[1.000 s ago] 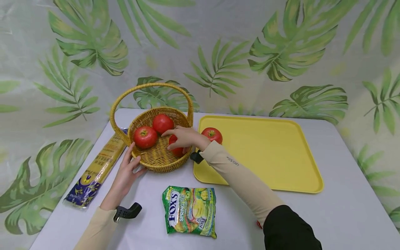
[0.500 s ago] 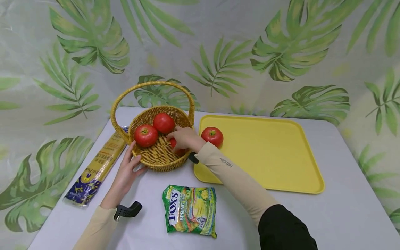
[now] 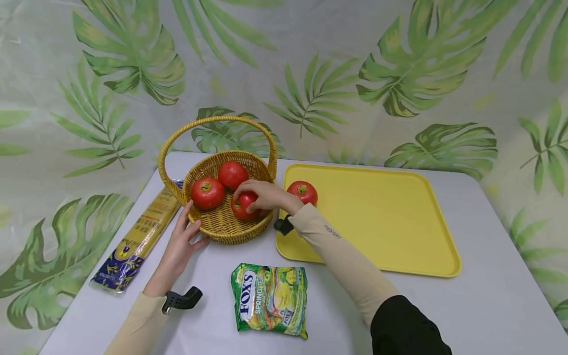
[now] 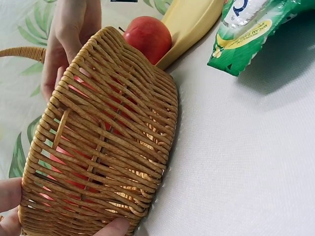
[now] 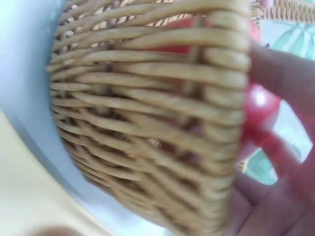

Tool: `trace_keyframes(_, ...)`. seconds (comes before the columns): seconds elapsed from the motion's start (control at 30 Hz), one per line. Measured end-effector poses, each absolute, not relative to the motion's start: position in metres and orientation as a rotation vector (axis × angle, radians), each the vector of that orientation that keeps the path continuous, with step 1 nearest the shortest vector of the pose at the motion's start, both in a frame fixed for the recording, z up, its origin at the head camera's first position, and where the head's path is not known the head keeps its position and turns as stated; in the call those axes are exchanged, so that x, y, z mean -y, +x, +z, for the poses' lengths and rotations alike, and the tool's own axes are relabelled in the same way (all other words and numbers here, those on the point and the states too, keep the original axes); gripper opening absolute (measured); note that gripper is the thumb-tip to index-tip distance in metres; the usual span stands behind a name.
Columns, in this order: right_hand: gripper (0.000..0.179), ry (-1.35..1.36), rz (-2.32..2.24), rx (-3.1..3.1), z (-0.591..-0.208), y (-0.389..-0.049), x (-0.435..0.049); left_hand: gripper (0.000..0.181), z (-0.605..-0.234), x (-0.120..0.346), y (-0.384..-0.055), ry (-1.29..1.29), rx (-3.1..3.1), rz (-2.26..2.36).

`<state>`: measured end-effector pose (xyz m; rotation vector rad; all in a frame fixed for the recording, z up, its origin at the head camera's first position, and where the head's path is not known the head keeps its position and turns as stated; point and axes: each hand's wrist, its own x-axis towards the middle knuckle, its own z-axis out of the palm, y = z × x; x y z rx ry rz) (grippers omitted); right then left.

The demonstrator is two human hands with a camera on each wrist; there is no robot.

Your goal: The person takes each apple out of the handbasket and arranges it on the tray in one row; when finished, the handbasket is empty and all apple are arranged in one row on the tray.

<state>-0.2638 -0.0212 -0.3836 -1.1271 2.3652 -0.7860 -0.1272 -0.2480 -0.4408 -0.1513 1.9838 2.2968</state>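
A round wicker basket [image 3: 217, 230] with a tall arched handle [image 3: 216, 118] stands at the back left of the table. My left hand [image 3: 176, 246] holds its near-left rim; in the left wrist view, fingertips [image 4: 10, 194] are at the rim and the thumb [image 4: 115, 228] lies against the outer weave. My right hand [image 3: 265, 195] reaches over the right rim and grips a red apple [image 3: 239, 209] inside, thumb on the near side and fingers over the top. Two more red apples, one at the left [image 3: 207, 193] and one at the back [image 3: 232, 174], lie in the basket.
A yellow tray [image 3: 372, 222] lies right of the basket, with another red apple [image 3: 303, 191] at its left end, partly behind my right wrist. A green candy bag [image 3: 270, 300] lies in front. A long noodle packet [image 3: 142, 236] lies at the left, reaching behind the basket.
The apple under my right hand has shifted left, toward the basket's middle, and shows more now. My right fingers have closed around it. The left hand and basket have stayed in place.
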Motion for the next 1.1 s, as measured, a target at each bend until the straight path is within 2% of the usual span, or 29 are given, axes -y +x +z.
trace_keyframes(0.23,0.039,-0.887,-1.346,-1.989,-0.385,-0.265,0.008,0.060,-0.441,0.248,-0.128,-0.160,-1.991,2.294)
trace_keyframes(0.4,0.040,-0.859,-1.540,-1.829,-0.382,-0.266,-0.003,0.060,-0.441,0.248,-0.127,-0.159,-1.993,2.291)
trace_keyframes(0.7,0.039,-0.867,-1.666,-1.786,-0.368,-0.264,-0.037,0.060,-0.441,0.248,-0.128,-0.147,-1.999,2.288)
trace_keyframes(1.1,0.042,-0.740,-1.726,-1.892,-0.369,-0.271,-0.120,0.060,-0.441,0.248,-0.127,-0.139,-1.982,2.294)
